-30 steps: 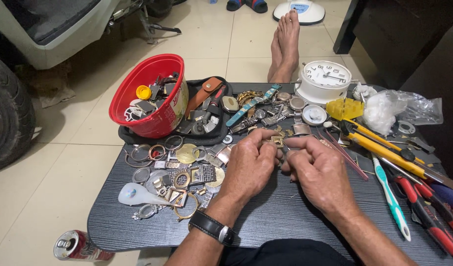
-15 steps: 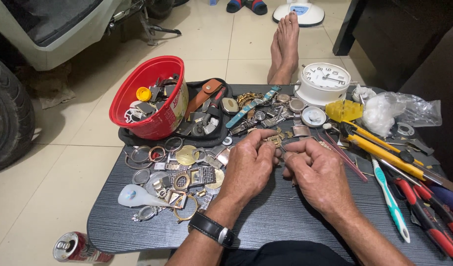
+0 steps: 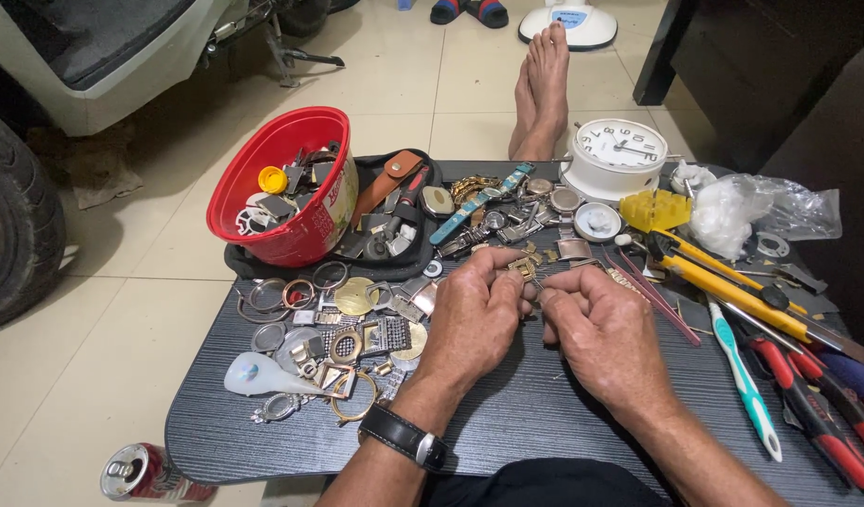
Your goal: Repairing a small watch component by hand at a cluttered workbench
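My left hand (image 3: 474,314) and my right hand (image 3: 606,333) meet over the middle of a low dark table (image 3: 263,451). Between the fingertips of both hands sits a small gold-coloured watch part (image 3: 523,269), pinched from both sides. My left wrist wears a black-strapped watch (image 3: 406,436). A heap of watch cases, rings and metal bands (image 3: 338,324) lies just left of my left hand.
A red bowl (image 3: 286,183) of parts stands at the back left beside a black tray (image 3: 399,202). A white alarm clock (image 3: 617,155), plastic bags (image 3: 761,211), screwdrivers (image 3: 732,286), a toothbrush (image 3: 744,376) and red-handled pliers (image 3: 817,413) lie right. A can (image 3: 136,472) and bare feet (image 3: 543,84) are on the floor.
Both hands stay together on the small part, with only slight finger shifts. Nothing else on the table has moved.
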